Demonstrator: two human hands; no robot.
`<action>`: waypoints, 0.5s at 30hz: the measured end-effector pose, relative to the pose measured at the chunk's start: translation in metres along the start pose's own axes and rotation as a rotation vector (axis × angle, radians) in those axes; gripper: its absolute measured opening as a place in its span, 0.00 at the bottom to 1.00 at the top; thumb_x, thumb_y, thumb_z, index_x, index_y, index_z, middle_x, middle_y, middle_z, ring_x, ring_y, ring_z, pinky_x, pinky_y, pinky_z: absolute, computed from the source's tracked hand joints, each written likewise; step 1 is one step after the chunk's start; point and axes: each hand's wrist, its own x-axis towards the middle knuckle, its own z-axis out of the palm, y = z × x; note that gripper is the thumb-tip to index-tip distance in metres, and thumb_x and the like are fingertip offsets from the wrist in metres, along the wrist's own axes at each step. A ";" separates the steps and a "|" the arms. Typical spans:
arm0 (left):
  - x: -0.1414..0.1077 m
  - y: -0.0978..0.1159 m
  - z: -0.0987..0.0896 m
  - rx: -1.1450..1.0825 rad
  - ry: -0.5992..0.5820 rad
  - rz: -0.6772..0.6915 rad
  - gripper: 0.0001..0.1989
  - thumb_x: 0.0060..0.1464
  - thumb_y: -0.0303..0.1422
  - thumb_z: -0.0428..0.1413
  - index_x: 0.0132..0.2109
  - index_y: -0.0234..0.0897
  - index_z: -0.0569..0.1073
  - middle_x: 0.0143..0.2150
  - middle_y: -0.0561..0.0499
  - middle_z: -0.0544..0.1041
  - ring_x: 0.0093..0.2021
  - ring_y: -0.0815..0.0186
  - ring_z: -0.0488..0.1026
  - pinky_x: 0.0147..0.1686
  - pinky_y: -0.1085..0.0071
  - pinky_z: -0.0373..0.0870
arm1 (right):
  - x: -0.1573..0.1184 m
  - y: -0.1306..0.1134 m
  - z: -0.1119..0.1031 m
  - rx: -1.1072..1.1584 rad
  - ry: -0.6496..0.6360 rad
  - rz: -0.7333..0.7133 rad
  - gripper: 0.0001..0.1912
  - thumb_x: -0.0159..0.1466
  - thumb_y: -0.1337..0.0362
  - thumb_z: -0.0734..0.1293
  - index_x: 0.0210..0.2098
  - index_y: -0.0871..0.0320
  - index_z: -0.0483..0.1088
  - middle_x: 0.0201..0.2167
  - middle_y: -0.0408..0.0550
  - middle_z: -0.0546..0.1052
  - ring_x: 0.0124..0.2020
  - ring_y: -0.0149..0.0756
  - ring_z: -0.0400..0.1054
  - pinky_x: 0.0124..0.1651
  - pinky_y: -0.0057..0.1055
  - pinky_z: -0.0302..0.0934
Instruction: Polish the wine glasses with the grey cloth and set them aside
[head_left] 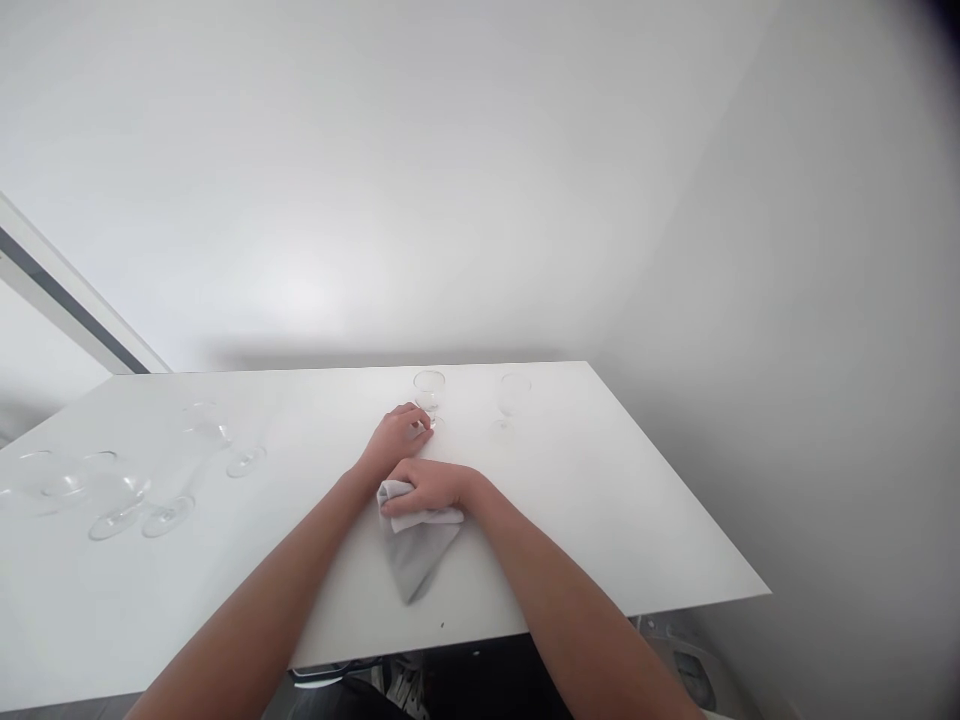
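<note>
My left hand (399, 436) reaches to the far middle of the white table, its fingers closed round the stem of an upright wine glass (430, 388). Nearer to me, my right hand (429, 485) grips a folded light grey cloth (420, 550), whose loose corner hangs down towards the table's front. A second wine glass (515, 395) stands upright to the right of the held one, touched by neither hand.
On the left of the white table (615, 510) several clear glasses (120, 500) lie on their sides. A white wall (420, 180) rises behind the table. A grey object (690, 660) shows below the right front edge.
</note>
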 end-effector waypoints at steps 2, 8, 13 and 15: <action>0.000 -0.001 0.000 -0.005 0.011 0.004 0.05 0.58 0.35 0.57 0.37 0.44 0.79 0.44 0.47 0.80 0.44 0.56 0.77 0.49 0.57 0.74 | -0.005 0.000 0.007 -0.187 0.230 -0.005 0.20 0.67 0.60 0.67 0.24 0.56 0.56 0.23 0.37 0.61 0.26 0.28 0.54 0.32 0.31 0.49; -0.005 0.001 -0.002 0.056 0.001 0.005 0.09 0.62 0.32 0.53 0.42 0.44 0.79 0.51 0.47 0.83 0.52 0.51 0.76 0.57 0.50 0.70 | -0.034 0.009 0.032 -0.760 0.725 0.361 0.08 0.68 0.58 0.65 0.41 0.55 0.72 0.42 0.49 0.75 0.39 0.38 0.67 0.37 0.33 0.55; -0.008 0.005 -0.001 0.101 -0.015 -0.027 0.13 0.64 0.33 0.54 0.51 0.47 0.79 0.60 0.48 0.81 0.60 0.46 0.72 0.63 0.43 0.64 | -0.072 0.025 0.036 -0.765 1.114 0.776 0.25 0.70 0.55 0.64 0.65 0.54 0.72 0.67 0.65 0.65 0.60 0.53 0.66 0.49 0.38 0.65; -0.008 0.005 0.001 0.111 -0.027 -0.020 0.14 0.64 0.33 0.55 0.54 0.48 0.80 0.63 0.49 0.80 0.62 0.45 0.72 0.63 0.42 0.64 | -0.078 0.030 0.031 -0.786 1.122 0.800 0.29 0.71 0.56 0.63 0.69 0.54 0.69 0.72 0.67 0.61 0.63 0.56 0.65 0.55 0.42 0.64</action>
